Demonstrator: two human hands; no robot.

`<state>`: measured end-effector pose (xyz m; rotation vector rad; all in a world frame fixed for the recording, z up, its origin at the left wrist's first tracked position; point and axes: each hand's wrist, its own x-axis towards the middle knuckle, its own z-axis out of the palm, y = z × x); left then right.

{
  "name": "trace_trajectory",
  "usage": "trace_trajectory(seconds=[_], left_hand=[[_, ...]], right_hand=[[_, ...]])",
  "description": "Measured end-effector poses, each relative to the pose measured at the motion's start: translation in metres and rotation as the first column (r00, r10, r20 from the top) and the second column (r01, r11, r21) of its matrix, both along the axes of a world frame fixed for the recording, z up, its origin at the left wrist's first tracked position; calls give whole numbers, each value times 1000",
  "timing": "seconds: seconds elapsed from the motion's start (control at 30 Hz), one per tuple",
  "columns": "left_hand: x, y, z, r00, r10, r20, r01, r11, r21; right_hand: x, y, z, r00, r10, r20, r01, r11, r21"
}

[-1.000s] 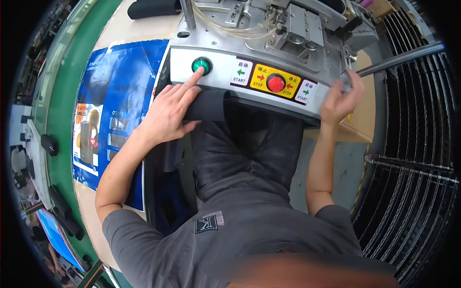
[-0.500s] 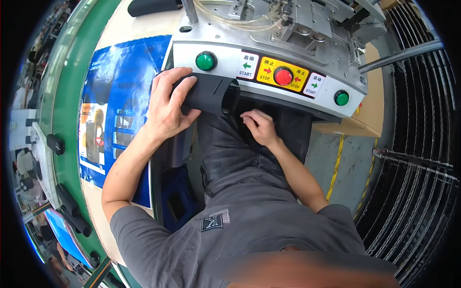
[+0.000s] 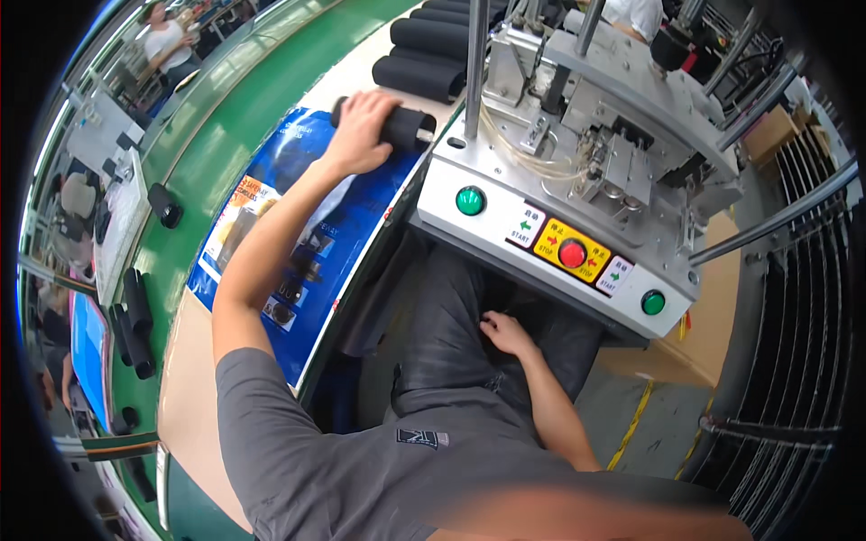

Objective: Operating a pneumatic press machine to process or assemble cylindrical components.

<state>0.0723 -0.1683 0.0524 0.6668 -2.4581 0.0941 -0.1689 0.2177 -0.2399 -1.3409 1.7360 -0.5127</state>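
My left hand (image 3: 363, 131) is laid over a black tube (image 3: 412, 127), grasping it from above with the fingers across its top and the thumb on the near side. The tube lies at the far end of a glossy blue printed sheet (image 3: 374, 203) on the pale bench (image 3: 189, 388), close to the left front corner of the metal machine (image 3: 501, 171). Just beyond it, more dark tubes (image 3: 419, 77) lie side by side in a row. My right hand (image 3: 508, 334) is low over my lap, its fingers loosely curled; I cannot tell whether anything is inside them. It is below the machine's front panel (image 3: 442, 189), well apart from the red button (image 3: 573, 253) between two green buttons (image 3: 470, 200).
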Motion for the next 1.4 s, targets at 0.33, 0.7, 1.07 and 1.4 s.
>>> trace_trajectory(seconds=[0.33, 0.7, 1.07, 1.4], left_hand=[[-48, -69, -35, 1000, 29, 12, -27, 994, -104], [-52, -85, -45, 997, 34, -70, -47, 981, -189], [57, -117, -15, 888, 227, -401, -349, 899, -264], [458, -97, -47, -328, 891, -314, -882, -170, 439]], right_hand=[[-4, 2, -3, 1000, 6, 30, -8, 999, 53], [0, -7, -5, 999, 26, -19, -25, 997, 77], [-2, 4, -1, 1000, 4, 24, -6, 995, 97], [3, 2, -2, 997, 68, 38, -72, 990, 122]])
